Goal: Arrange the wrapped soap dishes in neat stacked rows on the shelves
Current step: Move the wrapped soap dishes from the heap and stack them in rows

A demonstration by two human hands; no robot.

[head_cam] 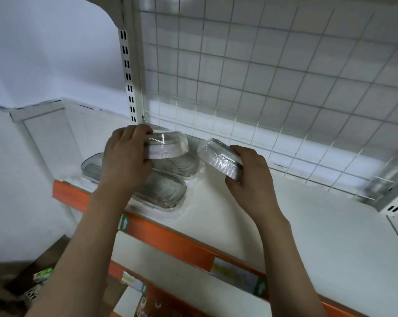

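My left hand (124, 161) grips a wrapped soap dish (168, 145) by its left end, held level above the dishes lying on the white shelf (308, 225). My right hand (250, 177) holds a second wrapped soap dish (218, 157), tilted, just above the shelf to the right. Under my left hand lie three clear wrapped dishes: one near the front edge (163, 193), one behind it (184, 165), and one at the left (92, 167), partly hidden by my hand.
A white wire grid panel (262, 76) backs the shelf. A slotted upright post (128, 76) stands at the back left. An orange price rail (170, 239) runs along the shelf's front edge. Lower shelves and a cardboard box (44, 259) sit below left.
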